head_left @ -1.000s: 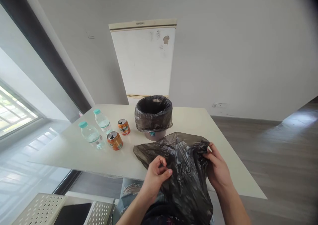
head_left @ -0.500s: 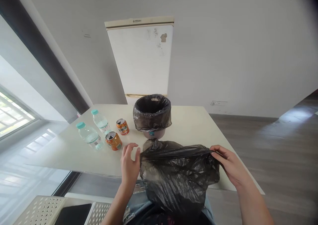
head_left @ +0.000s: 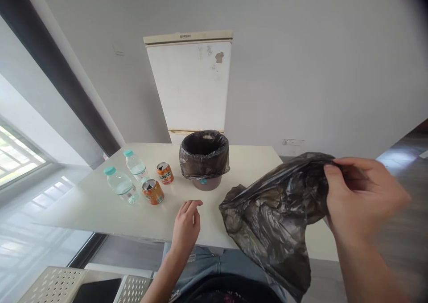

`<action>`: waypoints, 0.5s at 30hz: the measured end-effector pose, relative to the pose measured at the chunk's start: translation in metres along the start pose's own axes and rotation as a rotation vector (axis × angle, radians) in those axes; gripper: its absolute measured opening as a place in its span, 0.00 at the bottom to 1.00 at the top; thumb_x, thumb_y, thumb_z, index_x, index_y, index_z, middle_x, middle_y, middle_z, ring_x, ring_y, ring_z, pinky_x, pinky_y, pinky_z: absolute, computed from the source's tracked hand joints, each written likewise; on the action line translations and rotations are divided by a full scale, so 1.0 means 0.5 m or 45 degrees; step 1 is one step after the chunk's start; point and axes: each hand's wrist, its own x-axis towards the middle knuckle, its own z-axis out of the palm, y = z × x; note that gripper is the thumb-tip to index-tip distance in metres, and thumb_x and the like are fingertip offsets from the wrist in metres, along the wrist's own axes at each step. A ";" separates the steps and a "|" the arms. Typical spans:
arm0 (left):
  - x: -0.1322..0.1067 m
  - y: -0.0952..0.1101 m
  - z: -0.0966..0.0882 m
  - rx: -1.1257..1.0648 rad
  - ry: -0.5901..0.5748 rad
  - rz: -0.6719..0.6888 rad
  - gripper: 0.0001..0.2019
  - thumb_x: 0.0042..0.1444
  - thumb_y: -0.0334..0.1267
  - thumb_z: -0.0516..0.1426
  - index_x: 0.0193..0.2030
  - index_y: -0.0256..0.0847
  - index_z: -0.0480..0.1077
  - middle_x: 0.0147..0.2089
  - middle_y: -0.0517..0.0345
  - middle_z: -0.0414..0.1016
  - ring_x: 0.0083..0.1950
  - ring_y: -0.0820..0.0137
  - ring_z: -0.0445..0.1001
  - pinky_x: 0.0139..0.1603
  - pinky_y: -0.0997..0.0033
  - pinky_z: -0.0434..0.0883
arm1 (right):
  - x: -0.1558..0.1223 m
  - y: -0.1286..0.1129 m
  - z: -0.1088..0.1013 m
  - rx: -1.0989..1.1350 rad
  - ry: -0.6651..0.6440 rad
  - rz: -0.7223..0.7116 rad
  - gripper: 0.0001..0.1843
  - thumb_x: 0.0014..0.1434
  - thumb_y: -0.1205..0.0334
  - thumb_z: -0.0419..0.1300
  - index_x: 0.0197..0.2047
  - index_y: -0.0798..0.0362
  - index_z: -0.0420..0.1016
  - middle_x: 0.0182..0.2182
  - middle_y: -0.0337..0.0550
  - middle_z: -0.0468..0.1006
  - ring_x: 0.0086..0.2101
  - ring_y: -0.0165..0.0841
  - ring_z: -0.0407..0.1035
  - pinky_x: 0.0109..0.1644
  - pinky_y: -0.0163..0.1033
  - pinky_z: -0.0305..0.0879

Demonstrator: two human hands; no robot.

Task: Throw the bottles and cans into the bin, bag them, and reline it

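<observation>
A thin black garbage bag (head_left: 270,218) hangs from my right hand (head_left: 361,196), its top edge pinched between thumb and fingers. The bag droops over the front right edge of the table. My left hand (head_left: 187,220) hovers at the table's near side, holding nothing, with its fingers loosely curled and the thumb apart. Beyond it stands a trash can (head_left: 207,184) lined with another black bag, whose rim is folded down outside. Two orange drink cans, a nearer one (head_left: 154,192) and a farther one (head_left: 165,173), are left of the trash can.
Two clear plastic bottles with teal caps, one nearer (head_left: 121,185) and one farther (head_left: 135,165), stand at the table's left. A white fridge (head_left: 190,87) is behind the table (head_left: 250,160). Perforated plastic baskets (head_left: 55,283) and a dark flat object (head_left: 97,291) lie at lower left.
My right hand has pulled the garbage bag to the right and up, closer to the camera. The bag has come away from my left hand, which has shifted slightly right.
</observation>
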 end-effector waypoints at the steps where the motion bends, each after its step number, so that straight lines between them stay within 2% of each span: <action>1: 0.004 0.010 -0.009 -0.008 0.085 -0.006 0.13 0.70 0.27 0.50 0.49 0.44 0.73 0.47 0.52 0.81 0.52 0.60 0.79 0.54 0.58 0.76 | 0.012 -0.022 0.002 -0.058 -0.044 -0.100 0.08 0.61 0.59 0.68 0.43 0.51 0.82 0.38 0.45 0.79 0.35 0.38 0.74 0.40 0.45 0.71; 2: 0.007 0.027 -0.018 -0.024 0.138 -0.001 0.10 0.71 0.31 0.52 0.51 0.44 0.73 0.49 0.51 0.81 0.53 0.59 0.79 0.55 0.56 0.76 | 0.021 -0.043 0.004 -0.090 -0.241 -0.191 0.06 0.61 0.60 0.67 0.42 0.50 0.82 0.39 0.45 0.80 0.35 0.39 0.75 0.39 0.45 0.71; 3: 0.007 0.051 -0.027 -0.048 0.163 0.016 0.09 0.70 0.34 0.55 0.55 0.44 0.72 0.52 0.50 0.81 0.56 0.58 0.79 0.57 0.55 0.76 | 0.027 -0.062 0.008 -0.109 -0.538 -0.254 0.05 0.61 0.60 0.67 0.41 0.49 0.82 0.39 0.45 0.81 0.35 0.39 0.75 0.38 0.44 0.71; 4: 0.005 0.080 -0.035 -0.081 0.167 0.048 0.14 0.68 0.37 0.59 0.59 0.44 0.70 0.56 0.48 0.80 0.59 0.57 0.78 0.60 0.52 0.76 | 0.028 -0.081 0.013 -0.106 -0.919 -0.291 0.03 0.61 0.61 0.66 0.39 0.48 0.81 0.39 0.44 0.81 0.34 0.38 0.75 0.36 0.43 0.71; 6: -0.002 0.148 -0.048 -0.167 0.132 0.141 0.33 0.61 0.41 0.67 0.71 0.45 0.61 0.68 0.43 0.73 0.69 0.52 0.72 0.67 0.46 0.73 | 0.013 -0.119 0.024 -0.024 -1.641 -0.314 0.03 0.60 0.65 0.65 0.36 0.48 0.80 0.36 0.41 0.81 0.32 0.34 0.75 0.35 0.40 0.69; 7: -0.006 0.183 -0.052 -0.212 0.108 0.195 0.45 0.55 0.44 0.71 0.75 0.44 0.55 0.73 0.40 0.68 0.73 0.48 0.68 0.70 0.43 0.71 | -0.002 -0.138 0.031 0.039 -1.847 -0.315 0.06 0.59 0.69 0.63 0.35 0.48 0.79 0.35 0.39 0.81 0.32 0.33 0.74 0.36 0.39 0.68; 8: -0.010 0.216 -0.054 -0.254 0.076 0.235 0.54 0.49 0.46 0.74 0.78 0.43 0.50 0.76 0.37 0.63 0.76 0.45 0.64 0.72 0.41 0.69 | -0.019 -0.158 0.037 0.108 -1.948 -0.309 0.09 0.58 0.73 0.61 0.33 0.48 0.77 0.34 0.37 0.80 0.32 0.31 0.73 0.36 0.38 0.67; 9: -0.012 0.244 -0.052 -0.297 0.065 0.254 0.59 0.45 0.46 0.76 0.79 0.43 0.48 0.77 0.36 0.61 0.77 0.43 0.62 0.72 0.40 0.70 | -0.038 -0.177 0.043 0.176 -1.993 -0.289 0.12 0.55 0.77 0.59 0.32 0.49 0.75 0.33 0.35 0.80 0.32 0.30 0.72 0.36 0.37 0.66; 10: -0.013 0.267 -0.048 -0.350 0.075 0.252 0.60 0.45 0.43 0.76 0.79 0.43 0.47 0.77 0.36 0.61 0.76 0.43 0.64 0.70 0.42 0.72 | -0.055 -0.196 0.048 0.247 -2.046 -0.250 0.13 0.53 0.79 0.58 0.31 0.50 0.74 0.32 0.34 0.79 0.32 0.29 0.71 0.36 0.36 0.65; 11: -0.012 0.283 -0.041 -0.416 0.112 0.224 0.57 0.46 0.39 0.74 0.78 0.43 0.48 0.74 0.36 0.65 0.72 0.46 0.70 0.65 0.46 0.76 | -0.069 -0.211 0.051 0.305 -2.075 -0.203 0.14 0.52 0.80 0.57 0.31 0.50 0.73 0.32 0.33 0.79 0.32 0.28 0.71 0.35 0.35 0.64; 13: -0.004 0.295 -0.023 -0.527 0.219 0.109 0.46 0.50 0.29 0.66 0.74 0.43 0.52 0.61 0.44 0.78 0.55 0.57 0.82 0.51 0.58 0.81 | -0.084 -0.234 0.055 0.381 -2.087 -0.118 0.13 0.51 0.79 0.58 0.30 0.50 0.72 0.30 0.32 0.77 0.31 0.27 0.69 0.34 0.34 0.63; 15: 0.009 0.286 -0.008 -0.536 0.267 0.039 0.34 0.50 0.23 0.60 0.65 0.43 0.62 0.45 0.56 0.82 0.40 0.65 0.82 0.40 0.66 0.78 | -0.079 -0.244 0.055 0.406 -2.031 -0.066 0.11 0.52 0.77 0.62 0.30 0.50 0.73 0.29 0.32 0.76 0.31 0.27 0.68 0.35 0.34 0.63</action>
